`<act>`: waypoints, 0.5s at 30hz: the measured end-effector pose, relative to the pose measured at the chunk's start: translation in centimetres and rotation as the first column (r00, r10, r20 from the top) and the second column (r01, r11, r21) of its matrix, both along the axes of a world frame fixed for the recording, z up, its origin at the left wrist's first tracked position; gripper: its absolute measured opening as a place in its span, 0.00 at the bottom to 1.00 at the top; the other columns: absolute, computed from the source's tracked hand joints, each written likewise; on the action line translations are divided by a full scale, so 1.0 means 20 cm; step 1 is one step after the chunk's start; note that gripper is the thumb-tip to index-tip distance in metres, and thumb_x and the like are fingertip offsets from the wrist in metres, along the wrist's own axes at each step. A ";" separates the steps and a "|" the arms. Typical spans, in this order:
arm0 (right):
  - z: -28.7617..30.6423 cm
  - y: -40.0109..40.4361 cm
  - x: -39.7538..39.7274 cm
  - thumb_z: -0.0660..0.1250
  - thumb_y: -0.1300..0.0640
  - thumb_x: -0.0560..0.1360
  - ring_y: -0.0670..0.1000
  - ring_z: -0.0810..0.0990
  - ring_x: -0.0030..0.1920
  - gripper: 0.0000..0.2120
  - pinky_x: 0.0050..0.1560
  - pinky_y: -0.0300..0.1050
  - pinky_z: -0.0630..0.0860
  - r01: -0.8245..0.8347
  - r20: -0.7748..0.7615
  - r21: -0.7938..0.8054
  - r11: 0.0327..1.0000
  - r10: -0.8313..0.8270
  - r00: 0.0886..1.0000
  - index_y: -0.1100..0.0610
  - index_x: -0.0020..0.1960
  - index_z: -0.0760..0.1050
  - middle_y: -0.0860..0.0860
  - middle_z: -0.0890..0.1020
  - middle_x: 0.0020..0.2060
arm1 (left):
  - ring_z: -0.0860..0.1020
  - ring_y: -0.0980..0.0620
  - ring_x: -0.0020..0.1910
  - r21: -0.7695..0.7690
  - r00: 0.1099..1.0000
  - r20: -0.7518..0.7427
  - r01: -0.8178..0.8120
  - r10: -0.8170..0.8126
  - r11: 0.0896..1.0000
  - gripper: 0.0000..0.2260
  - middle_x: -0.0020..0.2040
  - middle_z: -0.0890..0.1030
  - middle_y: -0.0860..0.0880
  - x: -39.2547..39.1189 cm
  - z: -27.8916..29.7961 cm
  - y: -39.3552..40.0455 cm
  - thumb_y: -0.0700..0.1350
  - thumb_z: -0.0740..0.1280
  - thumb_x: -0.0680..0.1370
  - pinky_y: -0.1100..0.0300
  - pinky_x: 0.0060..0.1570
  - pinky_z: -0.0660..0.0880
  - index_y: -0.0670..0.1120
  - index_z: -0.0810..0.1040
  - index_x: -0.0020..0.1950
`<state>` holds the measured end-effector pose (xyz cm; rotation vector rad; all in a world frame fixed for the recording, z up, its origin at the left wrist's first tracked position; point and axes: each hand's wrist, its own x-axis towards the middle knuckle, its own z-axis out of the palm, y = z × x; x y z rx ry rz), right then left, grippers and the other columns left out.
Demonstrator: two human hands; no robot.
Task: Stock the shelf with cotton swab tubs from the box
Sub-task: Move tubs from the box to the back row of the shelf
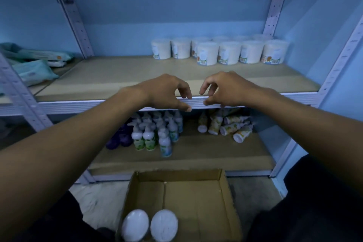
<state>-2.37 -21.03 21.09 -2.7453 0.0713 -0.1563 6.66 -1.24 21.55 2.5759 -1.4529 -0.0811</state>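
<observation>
Below, two tubs [150, 224] upright in box [225, 198], lids up.

No text, brand or number can be read anywhere. The cotton swab tubs [220, 50] at the back right of the shelf [117, 76] carry small printed labels, and the bottles [157, 133] below the shelf do too, all too blurred to make out.

Cotton swab tubs [220, 50] are grouped at the shelf's [117, 76] back right corner; what seem wipe packs [35, 63] lie at its left edge.
</observation>
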 end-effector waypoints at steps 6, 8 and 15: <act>-0.21 0.18 -0.07 0.79 0.52 0.68 0.48 0.83 0.37 0.10 0.34 0.39 0.76 -0.055 -0.135 0.081 0.995 0.065 0.989 0.50 0.48 0.83 0.47 0.84 0.39 | 0.78 0.63 0.44 0.097 0.987 -0.157 -0.011 0.026 0.995 0.15 0.48 0.82 0.59 -0.08 -0.22 0.19 0.60 0.74 0.70 0.58 0.50 0.77 0.56 0.81 0.53; -0.32 0.25 -0.09 0.78 0.54 0.71 0.51 0.84 0.39 0.09 0.34 0.44 0.82 -0.074 -0.225 0.157 0.985 0.108 0.968 0.51 0.49 0.83 0.48 0.84 0.41 | 0.77 0.62 0.46 0.174 0.971 -0.235 -0.002 0.043 0.985 0.16 0.52 0.81 0.57 -0.10 -0.34 0.25 0.59 0.74 0.71 0.57 0.51 0.76 0.56 0.80 0.56; -0.81 0.44 -0.05 0.79 0.49 0.69 0.51 0.82 0.46 0.16 0.43 0.49 0.82 -0.040 -0.398 0.224 0.974 0.130 0.908 0.48 0.54 0.80 0.49 0.81 0.50 | 0.75 0.54 0.55 0.319 0.907 -0.352 -0.114 0.230 0.941 0.25 0.63 0.76 0.55 -0.13 -0.77 0.40 0.58 0.75 0.71 0.60 0.53 0.72 0.54 0.76 0.65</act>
